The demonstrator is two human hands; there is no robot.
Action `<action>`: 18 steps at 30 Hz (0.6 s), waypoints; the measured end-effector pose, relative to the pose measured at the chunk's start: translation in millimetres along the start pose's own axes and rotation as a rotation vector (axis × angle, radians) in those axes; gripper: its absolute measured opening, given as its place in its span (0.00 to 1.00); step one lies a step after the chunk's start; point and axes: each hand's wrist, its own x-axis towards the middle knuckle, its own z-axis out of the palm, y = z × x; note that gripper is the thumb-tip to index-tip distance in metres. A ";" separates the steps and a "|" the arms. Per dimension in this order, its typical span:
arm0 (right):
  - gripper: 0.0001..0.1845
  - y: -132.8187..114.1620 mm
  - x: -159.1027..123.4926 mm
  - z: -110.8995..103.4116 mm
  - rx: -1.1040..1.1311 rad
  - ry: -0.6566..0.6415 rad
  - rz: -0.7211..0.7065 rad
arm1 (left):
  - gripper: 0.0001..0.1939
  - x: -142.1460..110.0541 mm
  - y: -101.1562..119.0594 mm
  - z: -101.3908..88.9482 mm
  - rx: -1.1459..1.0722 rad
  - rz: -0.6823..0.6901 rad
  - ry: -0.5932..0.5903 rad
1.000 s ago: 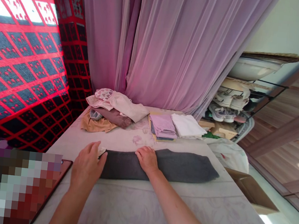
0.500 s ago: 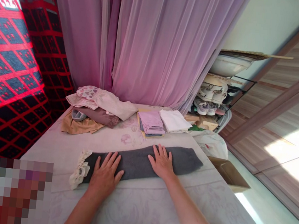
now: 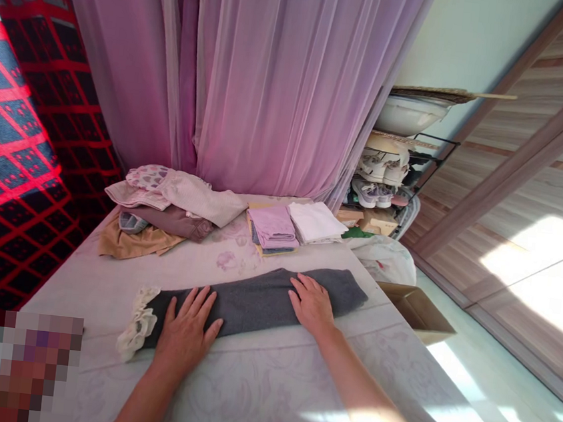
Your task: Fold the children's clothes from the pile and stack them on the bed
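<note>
Folded lengthwise, a pair of dark grey leggings (image 3: pixel 251 305) lies across the bed in front of me. A cream lace ruffle (image 3: pixel 139 323) trims its left end. My left hand (image 3: pixel 184 335) rests palm down on the left part of the cloth, beside the ruffle, with fingers spread. Toward the other end, my right hand (image 3: pixel 312 305) lies flat on the fabric, its fingers stretched out and slightly apart. Neither hand grips anything. The leggings' right end extends past my right hand.
Behind the leggings sit a loose clothes pile (image 3: pixel 181 207), a folded purple garment stack (image 3: pixel 274 227) and folded white cloths (image 3: pixel 316 223). Purple curtains (image 3: pixel 274 89) hang behind. Right of the bed (image 3: pixel 262 397) are a shoe rack (image 3: pixel 429 169) and a cardboard box (image 3: pixel 415 309).
The view has turned slightly right, shifting the scene left. My right hand's fingers have drawn closer together and turned a little leftward. My left hand stays flat on the leggings.
</note>
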 end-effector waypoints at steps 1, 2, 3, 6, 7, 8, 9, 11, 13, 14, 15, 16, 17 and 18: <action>0.21 3.2 -0.1 0.2 0.000 0.022 0.013 | 0.28 -0.2 0.3 -0.5 0.002 0.001 0.005; 0.20 7.3 0.1 0.0 -0.009 0.046 0.035 | 0.28 -0.4 0.5 -0.9 0.005 0.003 0.012; 0.20 12.7 0.3 -0.6 -0.025 0.068 0.068 | 0.28 -0.6 0.8 -1.3 0.008 0.004 0.019; 0.19 35.6 1.4 -5.5 -0.087 0.113 0.209 | 0.28 -1.1 1.5 -1.9 0.019 0.003 0.026; 0.19 44.6 1.8 -7.8 -0.105 0.122 0.255 | 0.28 -1.3 1.8 -2.0 0.021 0.003 0.029; 0.19 53.7 2.1 -10.0 -0.119 0.129 0.298 | 0.28 -1.4 1.9 -1.9 0.023 0.003 0.036; 0.20 62.4 2.3 -11.9 -0.128 0.133 0.337 | 0.28 -1.4 2.1 -1.8 0.024 0.003 0.044; 0.20 77.1 1.8 -13.5 -0.121 0.123 0.399 | 0.28 -1.6 2.4 -1.7 0.028 0.004 0.059; 0.21 87.0 0.2 -11.3 -0.079 0.102 0.437 | 0.27 -1.7 2.7 -1.8 0.035 0.001 0.063; 0.21 90.3 -0.9 -8.9 -0.052 0.101 0.450 | 0.27 -1.9 2.8 -1.9 0.039 0.000 0.062; 0.20 92.8 -1.9 -5.9 -0.024 0.113 0.465 | 0.27 -2.0 2.8 -2.0 0.041 -0.002 0.062; 0.20 94.6 -2.9 -2.6 0.002 0.137 0.481 | 0.27 -2.2 2.8 -2.1 0.044 -0.003 0.061; 0.20 96.0 -3.7 0.9 0.027 0.170 0.496 | 0.27 -2.4 2.8 -2.1 0.046 -0.004 0.061; 0.20 96.9 -4.2 4.1 0.049 0.208 0.506 | 0.27 -2.6 2.8 -2.2 0.048 -0.003 0.062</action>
